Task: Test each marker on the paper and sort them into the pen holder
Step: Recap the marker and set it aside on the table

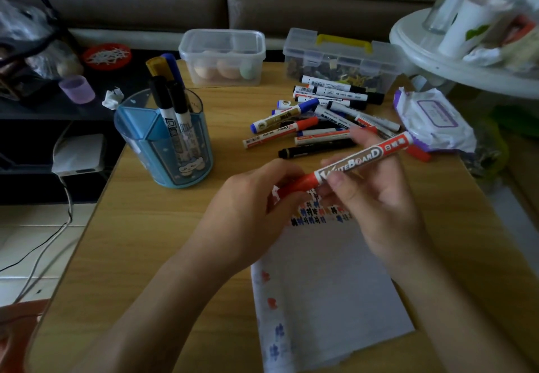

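Marker gripped by both hands, cap end hidden inside left hand; right hand holds barrel.

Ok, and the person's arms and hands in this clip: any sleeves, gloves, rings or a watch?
Neither. The left hand and right hand are bare, with no gloves, rings or watch visible. Both forearms are uncovered as far as the picture's lower edge; no sleeve shows.
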